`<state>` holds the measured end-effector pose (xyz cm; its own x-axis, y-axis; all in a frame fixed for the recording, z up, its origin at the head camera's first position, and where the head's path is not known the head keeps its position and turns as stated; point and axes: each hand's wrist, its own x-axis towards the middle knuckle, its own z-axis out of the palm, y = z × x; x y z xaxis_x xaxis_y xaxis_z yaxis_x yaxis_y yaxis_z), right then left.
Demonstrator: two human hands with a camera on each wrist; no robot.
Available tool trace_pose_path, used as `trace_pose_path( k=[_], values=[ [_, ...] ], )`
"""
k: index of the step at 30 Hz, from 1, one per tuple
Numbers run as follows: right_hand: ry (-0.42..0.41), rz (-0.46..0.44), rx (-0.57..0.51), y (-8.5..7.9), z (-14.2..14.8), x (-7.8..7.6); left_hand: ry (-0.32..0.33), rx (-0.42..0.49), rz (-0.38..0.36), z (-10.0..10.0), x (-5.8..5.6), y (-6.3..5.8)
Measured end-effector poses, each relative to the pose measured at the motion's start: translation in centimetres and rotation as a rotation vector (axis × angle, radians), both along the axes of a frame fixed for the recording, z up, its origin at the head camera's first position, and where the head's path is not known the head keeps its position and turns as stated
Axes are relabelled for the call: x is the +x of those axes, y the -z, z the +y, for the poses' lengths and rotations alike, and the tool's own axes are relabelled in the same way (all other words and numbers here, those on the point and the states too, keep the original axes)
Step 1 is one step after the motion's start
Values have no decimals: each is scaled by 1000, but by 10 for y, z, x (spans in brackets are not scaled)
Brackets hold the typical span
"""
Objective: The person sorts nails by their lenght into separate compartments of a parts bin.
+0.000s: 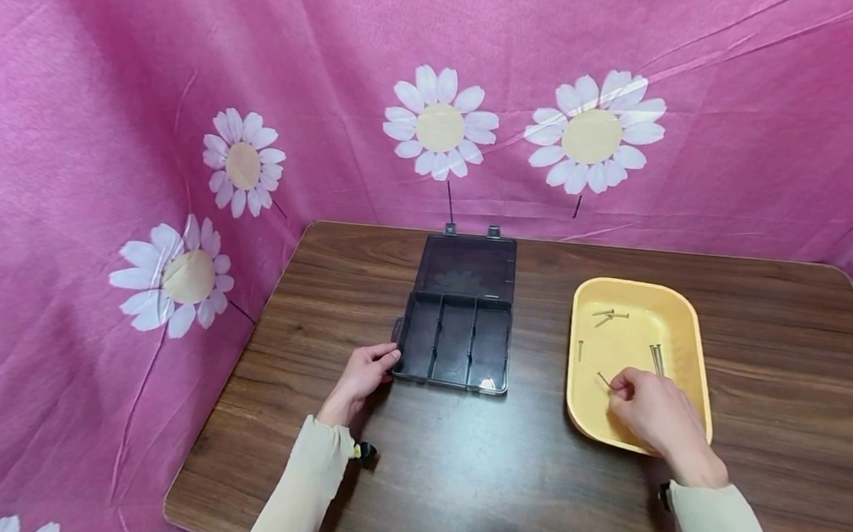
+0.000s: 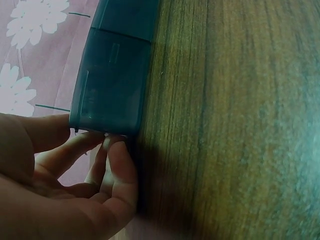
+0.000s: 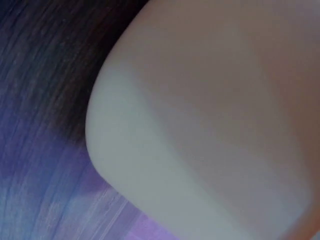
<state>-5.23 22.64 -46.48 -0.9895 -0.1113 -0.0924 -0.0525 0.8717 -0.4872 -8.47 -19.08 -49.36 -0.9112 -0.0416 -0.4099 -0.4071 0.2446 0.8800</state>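
Note:
A dark translucent organizer box [image 1: 453, 347] lies with its lid [image 1: 466, 267] folded back, showing three long compartments. My left hand [image 1: 368, 372] grips its front left corner, thumb at the rim and the other fingers bent against the side; the left wrist view shows this hand [image 2: 85, 175] at the box's end wall [image 2: 107, 85]. Over the front of a yellow tray [image 1: 585, 425], my right hand [image 1: 657, 411] pinches a thin metal screw [image 1: 602, 378] between thumb and forefinger. More screws [image 1: 657, 359] lie in the tray beyond that hand, with others [image 1: 609, 315] near its far left.
Box and tray stand apart on a brown wood-grain table [image 1: 455, 477]. A pink cloth [image 1: 321, 82] with white daisies hangs behind it and on the left. A blurred pale rounded surface [image 3: 200, 120] fills most of the right wrist view.

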Motion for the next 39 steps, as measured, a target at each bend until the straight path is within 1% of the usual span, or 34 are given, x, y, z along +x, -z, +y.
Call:
trace_pose_path(
  k=[5,11,16,23,31,34,39],
  values=[
    [35,15,-42,-1,1,1,2,-15,22,0,-1,1],
    [78,64,-84,-4,4,3,5,-38,42,2,-2,-1],
    [118,93,-92,-7,6,3,1,-35,39,4,-2,0],
    [143,119,-94,-10,7,3,25,-40,39,7,1,-2],
    [162,101,-103,-15,7,3,24,-37,52,10,2,3],
    [163,140,-114,-17,6,2,19,-36,60,10,2,4],
    [148,276,-170,-17,-2,1,13,-24,65,11,3,3]
  ],
)
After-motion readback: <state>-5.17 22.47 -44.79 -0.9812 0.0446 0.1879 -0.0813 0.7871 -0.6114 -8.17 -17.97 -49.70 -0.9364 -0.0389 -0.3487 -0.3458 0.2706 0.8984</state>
